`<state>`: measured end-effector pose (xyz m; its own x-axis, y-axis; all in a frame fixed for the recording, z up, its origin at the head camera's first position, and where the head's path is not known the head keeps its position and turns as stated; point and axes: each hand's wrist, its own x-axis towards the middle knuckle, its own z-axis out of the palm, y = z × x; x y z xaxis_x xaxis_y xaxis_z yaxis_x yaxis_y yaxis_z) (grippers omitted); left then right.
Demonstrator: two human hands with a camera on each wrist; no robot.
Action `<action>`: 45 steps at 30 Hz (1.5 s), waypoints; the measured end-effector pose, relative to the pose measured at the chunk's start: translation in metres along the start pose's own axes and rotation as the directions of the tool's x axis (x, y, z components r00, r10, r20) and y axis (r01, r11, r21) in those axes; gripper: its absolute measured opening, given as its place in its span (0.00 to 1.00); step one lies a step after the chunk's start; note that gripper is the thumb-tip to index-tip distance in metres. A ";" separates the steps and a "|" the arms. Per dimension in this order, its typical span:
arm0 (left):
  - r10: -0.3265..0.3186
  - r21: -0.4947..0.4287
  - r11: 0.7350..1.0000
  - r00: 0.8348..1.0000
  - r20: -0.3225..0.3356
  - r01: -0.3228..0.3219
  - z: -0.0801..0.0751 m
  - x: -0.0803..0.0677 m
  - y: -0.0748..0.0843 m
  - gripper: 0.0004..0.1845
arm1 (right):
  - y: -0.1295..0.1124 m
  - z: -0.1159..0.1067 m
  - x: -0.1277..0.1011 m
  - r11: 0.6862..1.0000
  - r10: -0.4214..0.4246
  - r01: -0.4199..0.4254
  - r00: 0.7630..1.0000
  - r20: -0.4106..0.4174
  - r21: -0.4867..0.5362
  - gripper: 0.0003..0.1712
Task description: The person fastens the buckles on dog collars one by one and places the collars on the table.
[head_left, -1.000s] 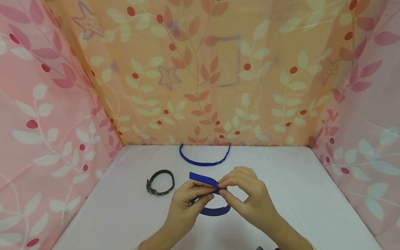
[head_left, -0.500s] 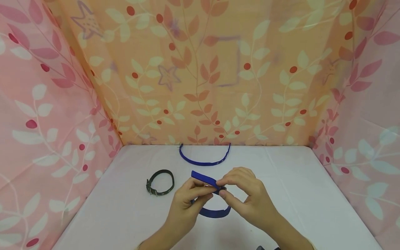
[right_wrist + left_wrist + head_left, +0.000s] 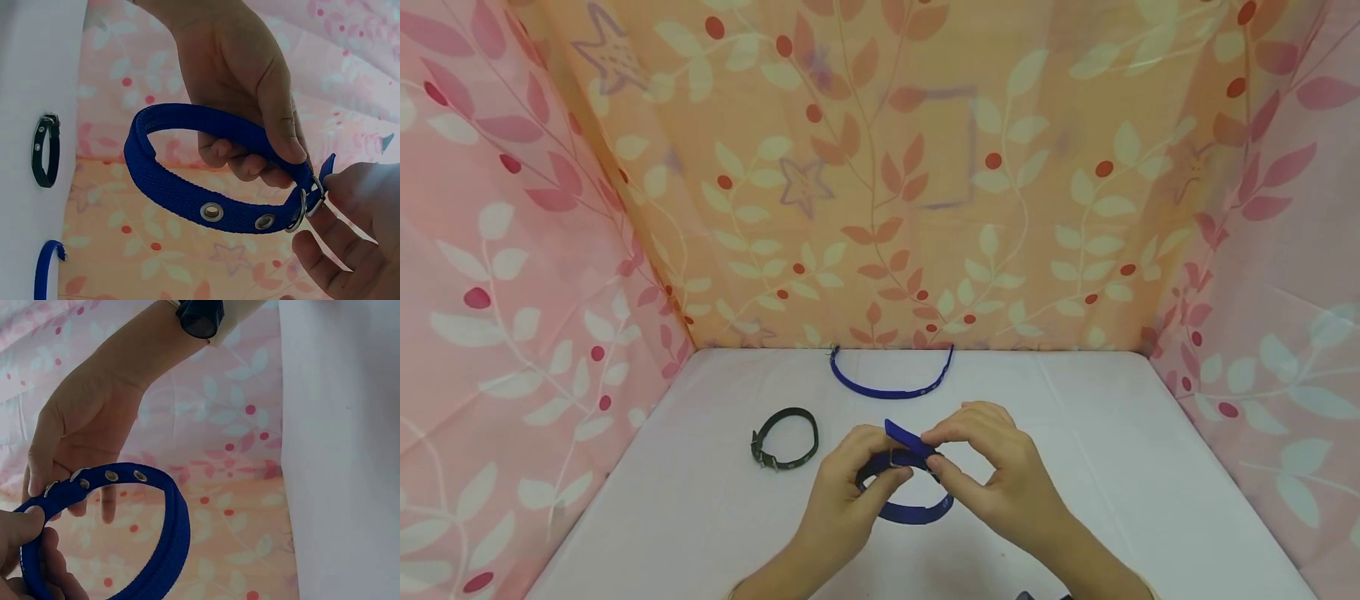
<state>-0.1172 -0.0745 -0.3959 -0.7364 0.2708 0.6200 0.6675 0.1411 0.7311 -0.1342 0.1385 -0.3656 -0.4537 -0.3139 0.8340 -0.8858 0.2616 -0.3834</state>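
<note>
A blue collar (image 3: 917,512) with metal eyelets and a metal buckle (image 3: 314,197) is held in the air between both hands, bent into a loop. My left hand (image 3: 842,479) grips the band at the left of the loop, its thumb lying along it close to the buckle. My right hand (image 3: 1000,467) pinches the strap between thumb and index finger at the upper right. The strap's free end points up and left from those fingers. In the right wrist view, a short strap tip (image 3: 328,164) shows beside the buckle. Fingers partly hide the buckle.
A dark collar (image 3: 808,414), fastened in a ring, lies on the white table (image 3: 715,533) at the left. Another blue collar (image 3: 887,394) lies in an open curve by the back wall. Patterned cloth walls (image 3: 880,208) enclose the table. A dark object (image 3: 1024,596) shows at the bottom edge.
The strap's free end has shifted right, and less of it shows. The left index finger has come away from it, exposing the metal ring and band below. Both hands stay nearly in place.
</note>
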 end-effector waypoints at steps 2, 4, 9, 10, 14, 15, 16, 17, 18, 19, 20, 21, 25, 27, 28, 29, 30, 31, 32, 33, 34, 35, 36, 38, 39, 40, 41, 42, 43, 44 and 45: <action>-0.134 -0.048 0.990 0.991 -0.005 0.134 -0.001 -0.001 0.003 0.16 | 0.000 0.000 -0.001 1.000 0.020 -0.020 1.000 0.017 -0.012 0.23; -0.249 -0.114 0.962 0.968 0.002 0.248 -0.003 -0.001 0.005 0.19 | 0.001 -0.001 -0.001 0.999 0.030 -0.030 0.999 0.024 -0.022 0.24; -0.417 -0.212 0.888 0.909 0.004 0.408 -0.005 0.001 0.008 0.21 | 0.002 -0.002 -0.001 0.998 0.038 -0.037 0.999 0.033 -0.041 0.25; -0.432 -0.221 0.880 0.902 0.001 0.421 -0.006 0.001 0.008 0.20 | 0.002 -0.002 -0.001 0.999 0.035 -0.033 0.999 0.036 -0.042 0.25; -0.418 -0.218 0.887 0.908 -0.001 0.408 -0.006 0.000 0.008 0.17 | 0.002 -0.001 0.000 0.999 -0.023 0.024 0.999 0.033 -0.029 0.19; -0.406 -0.214 0.893 0.914 -0.001 0.396 -0.006 0.000 0.008 0.16 | 0.003 -0.001 0.001 0.999 -0.042 0.043 0.999 0.028 -0.024 0.17; -0.392 -0.216 0.898 0.920 0.002 0.383 -0.006 0.000 0.007 0.15 | 0.003 -0.001 0.001 0.998 -0.056 0.056 0.998 0.023 -0.021 0.15; -0.382 -0.210 0.904 0.924 -0.001 0.373 -0.006 0.000 0.007 0.15 | 0.003 -0.001 0.001 0.998 -0.067 0.067 0.998 0.017 -0.020 0.13; -0.376 -0.207 0.907 0.926 -0.005 0.367 -0.006 -0.001 0.007 0.16 | 0.003 -0.001 0.002 0.997 -0.070 0.071 0.997 0.014 -0.022 0.13; -0.374 -0.204 0.908 0.927 -0.009 0.365 -0.005 -0.001 0.008 0.16 | 0.003 -0.002 0.002 0.997 -0.071 0.071 0.997 0.010 -0.026 0.13; -0.375 -0.197 0.910 0.927 -0.015 0.365 -0.005 -0.001 0.008 0.17 | 0.003 -0.002 0.002 0.997 -0.068 0.068 0.998 0.008 -0.029 0.14; -0.379 -0.192 0.910 0.925 -0.021 0.368 -0.005 0.000 0.009 0.17 | 0.003 -0.003 0.002 0.998 -0.060 0.060 0.998 0.009 -0.034 0.16; -0.400 -0.168 0.906 0.915 -0.041 0.389 -0.005 0.000 0.011 0.16 | 0.004 -0.005 0.001 0.998 -0.030 0.031 0.999 0.019 -0.053 0.23; -0.392 -0.157 0.912 0.919 -0.050 0.380 -0.006 0.000 0.011 0.15 | 0.005 -0.006 0.001 0.998 -0.028 0.029 0.999 0.026 -0.058 0.24; -0.381 -0.152 0.917 0.923 -0.052 0.369 -0.006 0.000 0.011 0.15 | 0.006 -0.006 0.001 0.998 -0.034 0.035 0.999 0.027 -0.058 0.23; -0.373 -0.152 0.920 0.926 -0.054 0.362 -0.006 0.000 0.011 0.15 | 0.006 -0.007 0.001 0.998 -0.039 0.040 0.999 0.028 -0.058 0.22; -0.363 -0.154 0.924 0.930 -0.055 0.351 -0.006 0.000 0.011 0.15 | 0.007 -0.007 0.000 0.997 -0.044 0.046 0.999 0.029 -0.056 0.20; -0.355 -0.160 0.926 0.933 -0.055 0.343 -0.006 -0.001 0.011 0.14 | 0.007 -0.007 0.000 0.997 -0.051 0.052 0.998 0.029 -0.056 0.18; -0.350 -0.164 0.927 0.935 -0.055 0.337 -0.006 -0.001 0.010 0.14 | 0.008 -0.007 0.000 0.997 -0.055 0.057 0.998 0.029 -0.054 0.17; -0.347 -0.169 0.928 0.936 -0.055 0.333 -0.006 -0.001 0.010 0.14 | 0.009 -0.008 0.000 0.997 -0.061 0.062 0.998 0.029 -0.052 0.16; -0.342 -0.176 0.928 0.938 -0.056 0.328 -0.006 -0.001 0.010 0.14 | 0.009 -0.008 -0.001 0.997 -0.064 0.066 0.998 0.028 -0.050 0.16; -0.343 -0.181 0.927 0.938 -0.057 0.328 -0.006 -0.001 0.010 0.14 | 0.009 -0.008 -0.001 0.997 -0.066 0.067 0.997 0.026 -0.048 0.16; -0.339 -0.185 0.928 0.939 -0.059 0.324 -0.006 -0.001 0.009 0.14 | 0.010 -0.008 -0.001 0.996 -0.070 0.071 0.997 0.023 -0.046 0.16; -0.330 -0.197 0.930 0.942 -0.065 0.312 -0.006 -0.001 0.009 0.14 | 0.010 -0.008 0.000 0.996 -0.075 0.076 0.997 0.018 -0.039 0.19; -0.323 -0.203 0.931 0.944 -0.067 0.304 -0.006 -0.001 0.009 0.14 | 0.010 -0.008 0.000 0.996 -0.077 0.078 0.997 0.016 -0.037 0.20; -0.319 -0.210 0.931 0.945 -0.068 0.299 -0.005 -0.001 0.009 0.14 | 0.011 -0.008 0.000 0.996 -0.079 0.079 0.997 0.014 -0.035 0.21; -0.318 -0.217 0.930 0.946 -0.070 0.296 -0.005 -0.001 0.009 0.14 | 0.011 -0.008 0.000 0.996 -0.083 0.083 0.996 0.013 -0.031 0.21; -0.317 -0.226 0.928 0.946 -0.071 0.295 -0.005 -0.001 0.008 0.14 | 0.011 -0.008 0.000 0.996 -0.088 0.088 0.996 0.011 -0.028 0.21; -0.318 -0.234 0.927 0.945 -0.073 0.294 -0.004 -0.001 0.008 0.14 | 0.011 -0.007 0.000 0.995 -0.093 0.093 0.996 0.010 -0.026 0.22; -0.321 -0.241 0.924 0.944 -0.075 0.295 -0.004 -0.001 0.008 0.14 | 0.011 -0.007 0.001 0.995 -0.098 0.099 0.995 0.008 -0.026 0.22; -0.324 -0.247 0.922 0.943 -0.077 0.297 -0.004 -0.001 0.008 0.14 | 0.011 -0.006 0.001 0.994 -0.107 0.107 0.994 0.006 -0.025 0.22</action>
<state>-0.1110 -0.0774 -0.3896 -0.9192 0.1362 0.3694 0.3696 -0.0247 0.9288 -0.1438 0.1470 -0.3667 -0.3572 -0.3451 0.8679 -0.9264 0.2491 -0.2823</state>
